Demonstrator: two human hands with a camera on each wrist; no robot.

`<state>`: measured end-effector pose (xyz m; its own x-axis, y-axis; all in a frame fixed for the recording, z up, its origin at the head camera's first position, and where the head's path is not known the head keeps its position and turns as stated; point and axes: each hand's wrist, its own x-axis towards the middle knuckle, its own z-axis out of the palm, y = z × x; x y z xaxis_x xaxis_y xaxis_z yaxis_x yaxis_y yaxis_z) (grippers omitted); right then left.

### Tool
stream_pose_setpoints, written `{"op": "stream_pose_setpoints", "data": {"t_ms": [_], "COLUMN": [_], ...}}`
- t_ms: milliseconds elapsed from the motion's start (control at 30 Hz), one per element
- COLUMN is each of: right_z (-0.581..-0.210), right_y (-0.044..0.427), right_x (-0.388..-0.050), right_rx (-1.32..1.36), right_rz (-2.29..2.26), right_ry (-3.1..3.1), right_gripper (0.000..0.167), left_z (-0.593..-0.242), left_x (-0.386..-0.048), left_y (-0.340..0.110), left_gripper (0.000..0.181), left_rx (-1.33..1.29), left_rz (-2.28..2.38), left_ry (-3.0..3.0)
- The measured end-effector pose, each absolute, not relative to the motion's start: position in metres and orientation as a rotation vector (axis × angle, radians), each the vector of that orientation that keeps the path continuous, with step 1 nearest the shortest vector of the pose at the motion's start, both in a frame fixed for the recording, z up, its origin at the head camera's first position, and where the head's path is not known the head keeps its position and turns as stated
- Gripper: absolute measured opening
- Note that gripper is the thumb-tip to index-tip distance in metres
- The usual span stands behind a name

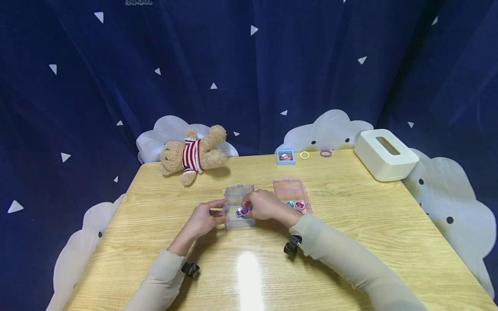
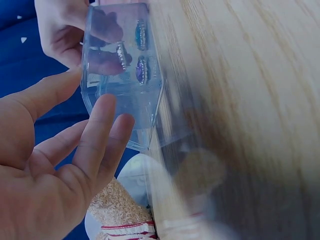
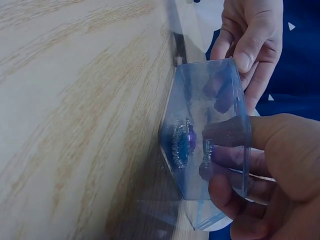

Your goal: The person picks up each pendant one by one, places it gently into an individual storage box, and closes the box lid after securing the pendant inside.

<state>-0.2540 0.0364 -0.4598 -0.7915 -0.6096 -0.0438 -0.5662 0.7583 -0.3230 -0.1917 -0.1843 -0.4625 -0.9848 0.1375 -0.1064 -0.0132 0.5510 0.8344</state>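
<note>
A clear blue-tinted box (image 1: 239, 223) stands on the table with its lid raised, and jewel pieces with sparkling rims lie inside it. My left hand (image 1: 205, 218) touches the box's left side with its thumb and extended fingers. From the right, my right hand (image 1: 264, 204) reaches into the box and pinches a purple gem (image 1: 245, 210). Through the wall in the left wrist view, a purple gem (image 2: 142, 71) and a blue gem (image 2: 141, 35) show on the bottom. Partly behind my right forearm is an open pink box (image 1: 289, 185) holding a blue gem (image 1: 290, 203) and a magenta gem (image 1: 300, 205).
A teddy bear (image 1: 192, 154) in a striped shirt lies at the back left. Along the back edge are a small blue square case (image 1: 285, 157), a yellow ring (image 1: 304, 151) and a purple ring (image 1: 326, 150). A white tissue box (image 1: 385, 160) stands at the back right corner.
</note>
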Motion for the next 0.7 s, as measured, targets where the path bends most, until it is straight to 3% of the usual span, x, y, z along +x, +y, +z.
{"op": "stream_pose_setpoints", "data": {"t_ms": [700], "right_z": [-0.451], "right_y": [0.046], "right_x": [-0.256], "right_rx": [-0.963], "right_rz": [-0.781], "right_ry": [2.749], "right_gripper": [0.024], "left_z": [-0.462], "left_x": [-0.191], "left_y": [-0.185], "left_gripper": [0.060], "left_rx": [0.118], "left_rz": [1.427], "left_ry": [2.625]}}
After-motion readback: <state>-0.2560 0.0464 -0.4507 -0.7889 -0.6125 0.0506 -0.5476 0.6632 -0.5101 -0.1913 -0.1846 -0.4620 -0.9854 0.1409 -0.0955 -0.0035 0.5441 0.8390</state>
